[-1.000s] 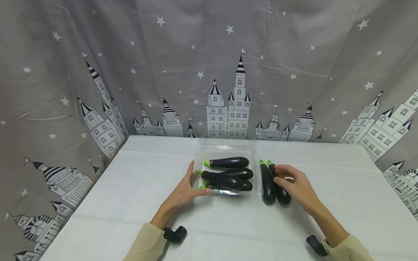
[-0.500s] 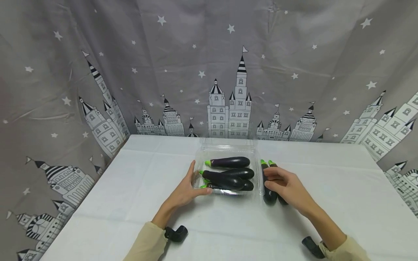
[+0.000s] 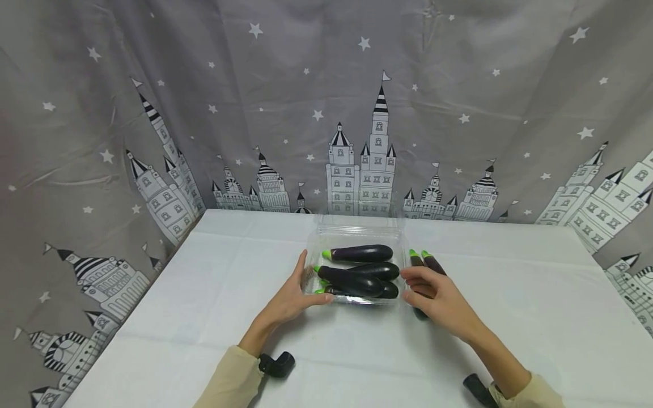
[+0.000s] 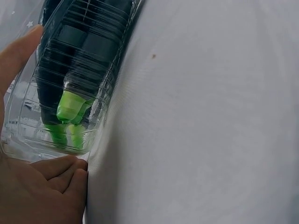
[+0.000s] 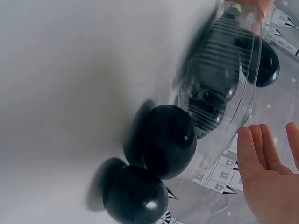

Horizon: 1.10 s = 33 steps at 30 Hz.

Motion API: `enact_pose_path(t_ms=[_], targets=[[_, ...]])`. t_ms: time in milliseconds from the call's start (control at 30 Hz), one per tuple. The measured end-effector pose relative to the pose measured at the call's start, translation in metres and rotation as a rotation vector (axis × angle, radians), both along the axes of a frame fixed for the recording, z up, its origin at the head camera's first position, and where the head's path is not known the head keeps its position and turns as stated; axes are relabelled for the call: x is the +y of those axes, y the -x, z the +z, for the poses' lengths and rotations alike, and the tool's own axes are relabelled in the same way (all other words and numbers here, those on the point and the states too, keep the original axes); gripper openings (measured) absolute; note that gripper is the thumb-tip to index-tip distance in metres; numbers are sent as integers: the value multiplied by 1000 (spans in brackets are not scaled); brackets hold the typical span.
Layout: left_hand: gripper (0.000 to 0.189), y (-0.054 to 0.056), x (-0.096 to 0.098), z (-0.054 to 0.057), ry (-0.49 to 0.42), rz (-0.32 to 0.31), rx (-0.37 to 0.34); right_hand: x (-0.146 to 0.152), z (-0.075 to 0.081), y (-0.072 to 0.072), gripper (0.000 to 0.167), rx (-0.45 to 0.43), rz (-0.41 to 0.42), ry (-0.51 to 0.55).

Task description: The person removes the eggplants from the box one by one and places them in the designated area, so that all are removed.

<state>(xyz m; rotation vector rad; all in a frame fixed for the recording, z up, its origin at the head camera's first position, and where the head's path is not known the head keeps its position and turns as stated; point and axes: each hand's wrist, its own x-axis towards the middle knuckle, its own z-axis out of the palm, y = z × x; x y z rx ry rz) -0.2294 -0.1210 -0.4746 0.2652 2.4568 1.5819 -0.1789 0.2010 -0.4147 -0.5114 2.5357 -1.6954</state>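
Observation:
A clear plastic clamshell box stands open on the table with several dark eggplants lying inside, their green stem ends to the left. My left hand holds the box's near left corner, thumb along the front and fingers at the left end. In the left wrist view, fingers touch the ribbed plastic wall. Two more eggplants lie side by side just right of the box. Above them is my right hand, partly hiding them, its fingertips by the box's right rim. Nothing is held in it.
The box's raised transparent lid stands at the back, before a grey curtain printed with castles and stars. A white cloth covers the table. Each wrist wears a black camera mount.
My right hand has moved left, from the outer eggplant across both to the box's right rim. The left hand stays on the box. The eggplants keep their places.

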Motion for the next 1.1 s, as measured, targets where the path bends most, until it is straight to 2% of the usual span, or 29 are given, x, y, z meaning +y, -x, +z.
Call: enact_pose_path(t_ms=[367, 633, 1100], targets=[[124, -2, -2, 1, 6, 21, -16, -16, -4, 2, 41, 47, 52, 9], [127, -1, 0, 1, -24, 0, -13, -27, -3, 5, 42, 48, 61, 31], [127, 0, 0, 3, -20, -4, -20, -50, 8, 21, 40, 47, 113, -19]])
